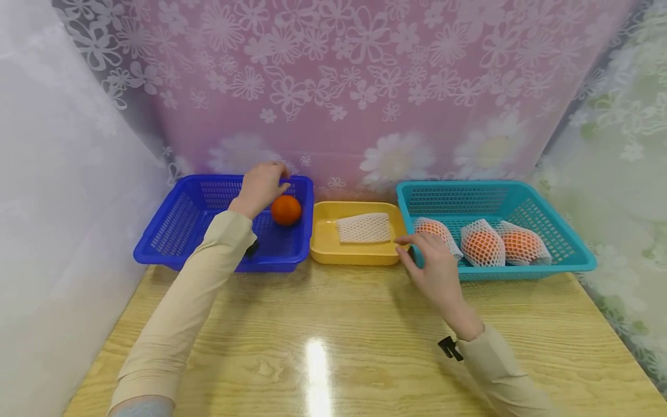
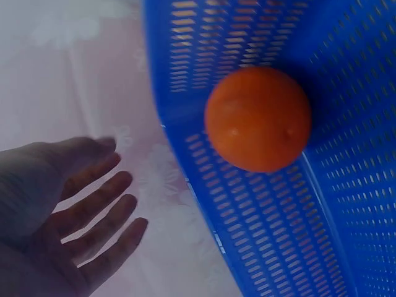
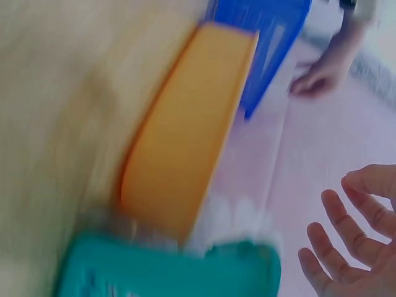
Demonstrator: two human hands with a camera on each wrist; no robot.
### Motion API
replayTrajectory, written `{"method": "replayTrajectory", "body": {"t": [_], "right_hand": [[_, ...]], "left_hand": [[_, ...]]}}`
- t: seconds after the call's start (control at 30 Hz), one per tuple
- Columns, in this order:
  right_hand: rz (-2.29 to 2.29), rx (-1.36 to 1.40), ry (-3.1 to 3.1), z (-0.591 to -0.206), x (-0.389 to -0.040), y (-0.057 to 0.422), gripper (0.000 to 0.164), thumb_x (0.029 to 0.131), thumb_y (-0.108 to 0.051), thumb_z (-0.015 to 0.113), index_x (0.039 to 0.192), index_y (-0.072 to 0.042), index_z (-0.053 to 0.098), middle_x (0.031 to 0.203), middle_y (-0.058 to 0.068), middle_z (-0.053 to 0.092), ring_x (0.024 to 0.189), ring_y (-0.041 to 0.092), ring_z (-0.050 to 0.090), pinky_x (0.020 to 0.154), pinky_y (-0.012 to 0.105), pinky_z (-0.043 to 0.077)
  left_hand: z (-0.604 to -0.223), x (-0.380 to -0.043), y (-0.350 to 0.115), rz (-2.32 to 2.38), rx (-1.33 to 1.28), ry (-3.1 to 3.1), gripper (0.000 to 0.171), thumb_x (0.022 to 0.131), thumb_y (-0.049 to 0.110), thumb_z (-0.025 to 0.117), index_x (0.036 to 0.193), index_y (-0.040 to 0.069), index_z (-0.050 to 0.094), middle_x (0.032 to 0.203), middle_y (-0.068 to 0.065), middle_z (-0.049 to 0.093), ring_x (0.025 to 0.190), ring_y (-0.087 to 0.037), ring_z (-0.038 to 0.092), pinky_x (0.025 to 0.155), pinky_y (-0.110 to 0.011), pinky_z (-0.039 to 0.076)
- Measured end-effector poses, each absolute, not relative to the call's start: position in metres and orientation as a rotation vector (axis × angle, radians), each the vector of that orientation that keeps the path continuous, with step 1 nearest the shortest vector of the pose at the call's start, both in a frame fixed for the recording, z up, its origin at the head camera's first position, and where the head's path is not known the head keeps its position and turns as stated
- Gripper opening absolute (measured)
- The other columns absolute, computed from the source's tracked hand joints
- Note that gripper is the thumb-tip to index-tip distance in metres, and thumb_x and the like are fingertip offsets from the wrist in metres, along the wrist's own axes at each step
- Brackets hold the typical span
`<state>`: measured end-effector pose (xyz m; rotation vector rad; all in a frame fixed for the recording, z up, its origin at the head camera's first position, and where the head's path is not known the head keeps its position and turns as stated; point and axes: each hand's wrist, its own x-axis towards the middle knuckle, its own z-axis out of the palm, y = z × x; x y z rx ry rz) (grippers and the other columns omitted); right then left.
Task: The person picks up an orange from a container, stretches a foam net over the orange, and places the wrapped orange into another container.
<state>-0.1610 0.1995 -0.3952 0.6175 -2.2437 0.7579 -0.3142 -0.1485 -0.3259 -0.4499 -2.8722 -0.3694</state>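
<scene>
My left hand (image 1: 260, 186) is over the blue basket (image 1: 273, 249), its fingers loosely bent and holding nothing. Just below and to its right, a bare orange (image 1: 286, 210) lies in that basket. In the left wrist view a gap separates the hand (image 2: 80, 210) from the orange (image 2: 258, 119). My right hand (image 1: 435, 272) hovers between the yellow tray (image 1: 354, 258) and the teal basket (image 1: 570, 255), fingers relaxed with nothing in them. A flat white foam net sleeve (image 1: 365, 227) lies in the tray. Several fingers of the right hand (image 3: 352, 241) show in its wrist view.
Three oranges in white foam nets sit in the teal basket: one at its left (image 1: 432, 227), one in the middle (image 1: 483, 244), one to the right (image 1: 523, 244). The containers stand in a row on a wooden table (image 1: 260, 336) before a flowered curtain (image 1: 339, 87).
</scene>
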Motion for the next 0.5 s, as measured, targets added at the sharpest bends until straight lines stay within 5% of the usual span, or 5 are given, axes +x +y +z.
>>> {"method": "replayTrajectory", "body": {"t": [0.5], "right_hand": [[0.892, 0.817, -2.368, -0.426, -0.144, 0.134, 0.015, 0.089, -0.007, 0.078, 0.102, -0.008, 0.072, 0.093, 0.002, 0.072, 0.079, 0.019, 0.068, 0.066, 0.037, 0.059]], "left_hand": [[-0.353, -0.335, -0.148, -0.351, -0.508, -3.351, 0.062, 0.093, 0.031, 0.073, 0.141, -0.003, 0.051, 0.138, -0.025, 0.057, 0.125, -0.041, 0.054, 0.109, -0.053, 0.043]]}}
